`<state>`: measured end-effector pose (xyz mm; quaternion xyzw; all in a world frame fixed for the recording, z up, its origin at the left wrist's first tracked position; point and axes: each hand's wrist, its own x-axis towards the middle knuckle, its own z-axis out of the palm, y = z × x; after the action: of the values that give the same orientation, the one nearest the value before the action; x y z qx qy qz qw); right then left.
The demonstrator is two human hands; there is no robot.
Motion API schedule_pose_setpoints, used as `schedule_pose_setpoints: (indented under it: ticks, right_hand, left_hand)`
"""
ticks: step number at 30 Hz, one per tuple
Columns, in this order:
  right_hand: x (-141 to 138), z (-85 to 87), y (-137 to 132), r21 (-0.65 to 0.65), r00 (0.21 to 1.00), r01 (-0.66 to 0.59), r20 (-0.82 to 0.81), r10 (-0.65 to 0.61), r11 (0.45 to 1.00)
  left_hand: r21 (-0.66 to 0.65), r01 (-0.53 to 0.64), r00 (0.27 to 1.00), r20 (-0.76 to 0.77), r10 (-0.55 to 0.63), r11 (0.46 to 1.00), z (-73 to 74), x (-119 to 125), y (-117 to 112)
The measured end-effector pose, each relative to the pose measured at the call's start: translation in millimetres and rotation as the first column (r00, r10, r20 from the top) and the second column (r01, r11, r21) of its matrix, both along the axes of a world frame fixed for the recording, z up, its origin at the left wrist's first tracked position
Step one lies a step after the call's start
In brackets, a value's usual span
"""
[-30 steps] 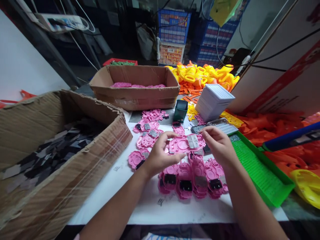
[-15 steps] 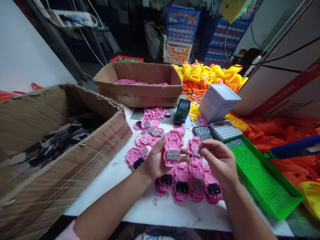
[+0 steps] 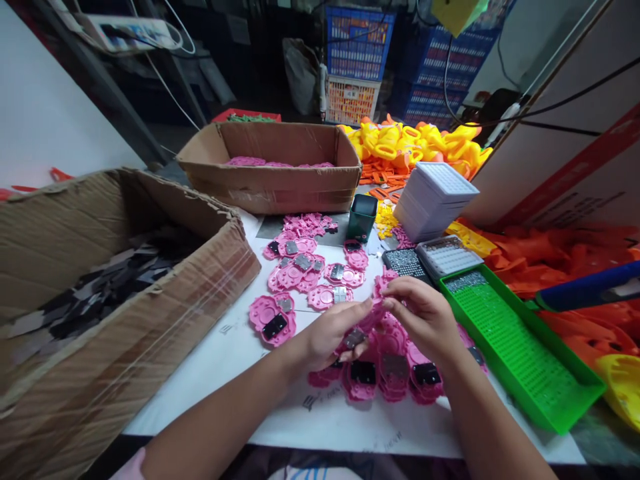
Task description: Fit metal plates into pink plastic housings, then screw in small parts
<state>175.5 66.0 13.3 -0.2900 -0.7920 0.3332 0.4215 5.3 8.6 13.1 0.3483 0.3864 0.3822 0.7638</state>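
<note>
Room above white paper (image 3: 215,367) — carton (image 3: 150,353) blocks left.

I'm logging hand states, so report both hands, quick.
Left hand: closed, holding a pink part.
Right hand: fingertips bunched at pink plastic; whether they grip it cannot be told.

Left hand (image 3: 327,333): one pink casing (image 3: 367,322). Right hand (image 3: 425,319): fingers (image 3: 407,288) at its edge. Far cardboard box (image 3: 280,191): eleven o'clock. Green tray (image 3: 530,360): four o'clock.

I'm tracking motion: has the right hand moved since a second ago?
Yes: the right hand moved left and nearer the person, against the white stack.
</note>
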Motion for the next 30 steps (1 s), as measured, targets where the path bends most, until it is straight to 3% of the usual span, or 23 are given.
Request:
schedule_pose_setpoints:
  ticks: [5, 10, 13, 22, 27, 30]
  right_hand:
    - [3.9, -2.2, 4.0, 0.053, 0.997, -0.051, 0.06, 0.048, 0.997]
    - [2.1, 0.8, 5.7, 0.155, 0.972, -0.201, 0.156, 0.177, 0.967]
    - [1.7, 2.0, 5.7, 0.201, 0.96, -0.268, 0.142, 0.243, 0.942]
    - [3.9, 0.6, 6.5, 0.238, 0.995, -0.094, 0.057, 0.083, 0.967]
    - [2.3, 2.0, 6.1, 0.225, 0.993, -0.116, 0.059, 0.105, 0.967]
    - [2.8, 2.7, 6.8, 0.21, 0.987, -0.151, 0.08, 0.137, 0.966]
  left_hand:
    - [0.018, 0.036, 0.997, -0.064, -0.035, 0.999, -3.1, -2.3, 1.4]
    - [0.096, 0.1, 0.984, -0.16, -0.084, 0.99, -1.7, -5.4, 2.3]
    - [0.103, 0.119, 0.986, -0.128, -0.106, 0.988, 2.3, -6.2, 1.1]
    - [-0.031, 0.132, 0.987, 0.093, -0.129, 0.991, -1.3, -6.2, 0.3]
    - [0.009, 0.132, 0.99, 0.04, -0.132, 0.991, -0.2, -6.7, 0.1]
    - [0.08, 0.134, 0.987, -0.096, -0.127, 0.988, 1.7, -6.8, -0.4]
